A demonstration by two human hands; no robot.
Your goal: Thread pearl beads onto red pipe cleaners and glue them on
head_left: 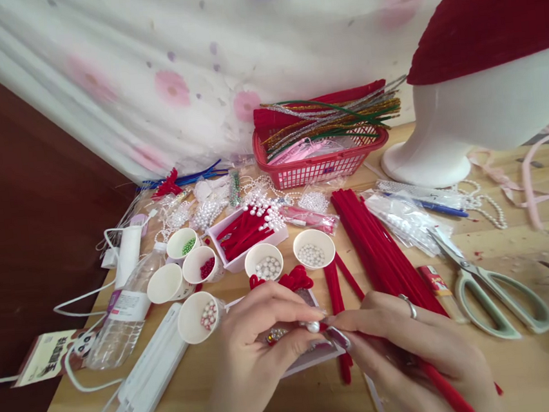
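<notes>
- Two hands are meeting low in view, fingertips close together over a pale tray (313,360).
- Left hand (258,340): thumb and forefinger are pinching a pearl (312,326) between their tips.
- Right hand (408,342), wearing a ring (407,306): thumb and forefinger are closing together just right of the pearl; what lies between the tips is too small to tell. Fingers are curling over a red stem (445,387), which is slanting out under the hand toward the bottom edge.
- Gold beadwork (275,335) is showing behind the left fingers; cannot tell whether held or lying in the tray.
- Red loops (297,277) are resting at the tray's far end.
- Six paper cups (166,284) are standing beyond and left of the hands; two are holding white beads (268,268), others pink, red and green ones.
- A lilac box (234,262) is sitting behind the cups, carrying red pieces and pearly sprays.
- A red bundle (381,254) is lying beyond the right hand; a lighter (434,280) and scissors (493,288) are lying to its right, blades partly open.
- A red basket (319,169) is standing at the back, a white head form (483,108) right of it.
- A bottle (125,317) and a power strip (149,367) are lying at left.
</notes>
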